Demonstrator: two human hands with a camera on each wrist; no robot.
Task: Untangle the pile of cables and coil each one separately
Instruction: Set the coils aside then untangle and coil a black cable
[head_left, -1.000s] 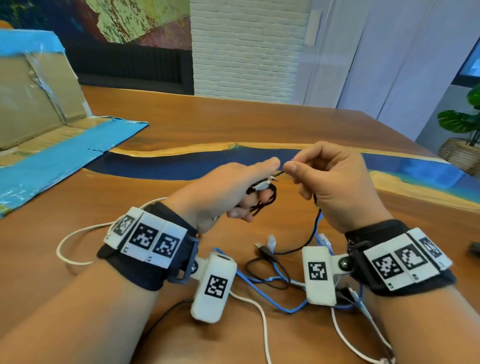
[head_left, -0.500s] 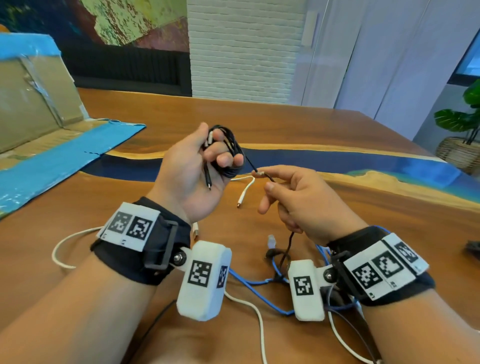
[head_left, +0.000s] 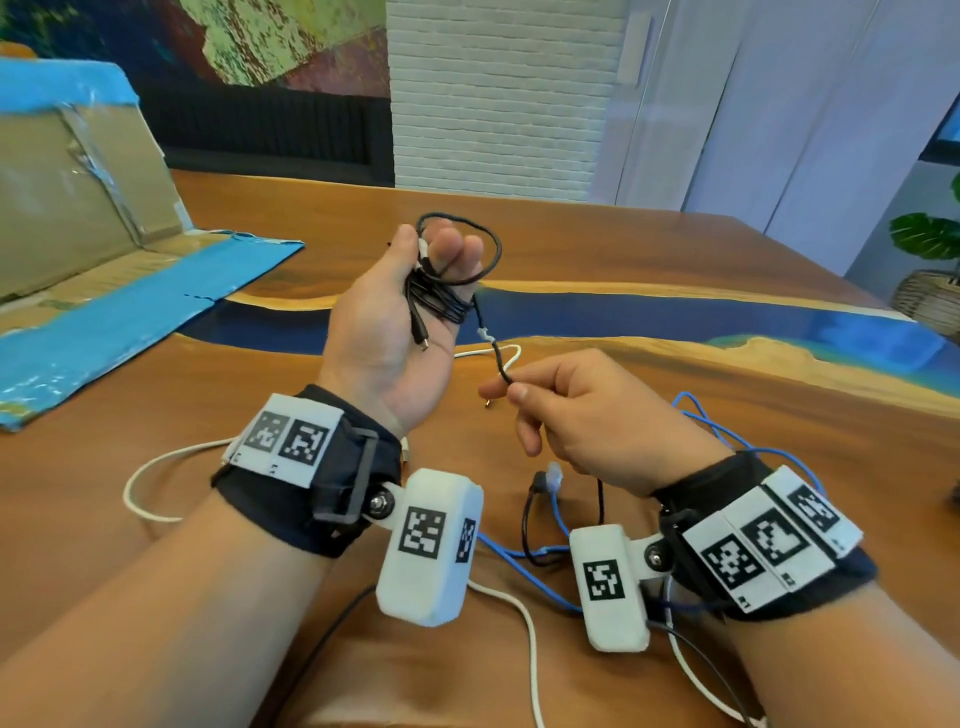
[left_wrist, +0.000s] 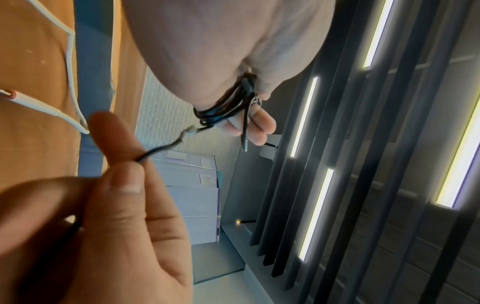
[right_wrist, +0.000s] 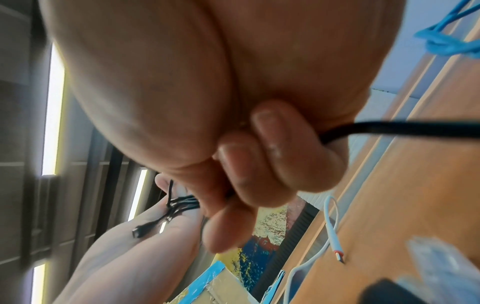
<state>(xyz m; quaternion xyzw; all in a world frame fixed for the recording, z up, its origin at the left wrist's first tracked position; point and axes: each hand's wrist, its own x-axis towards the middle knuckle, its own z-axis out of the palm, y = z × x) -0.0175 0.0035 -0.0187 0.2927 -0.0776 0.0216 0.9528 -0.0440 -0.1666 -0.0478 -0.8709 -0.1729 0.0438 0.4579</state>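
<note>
wooden table (head_left: 675, 270) | on it: white cable (head_left: 156, 467), blue cable (head_left: 524, 571), flattened cardboard (head_left: 78, 260)

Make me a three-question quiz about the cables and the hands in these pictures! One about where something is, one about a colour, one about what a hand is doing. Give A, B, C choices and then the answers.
1. Where is the coiled part of the black cable?
A. Around the left hand's fingers
B. Flat on the table
C. On the cardboard

2. What colour is the cable lying under the right wrist?
A. Red
B. Blue
C. Green

3. What is the right hand doing?
A. Resting flat on the table
B. Pinching the black cable
C. Holding a white cable

Answers:
1. A, the loops wrap the raised left hand.
2. B, the blue cable runs across the table there.
3. B, thumb and forefinger pinch the black strand.
</note>
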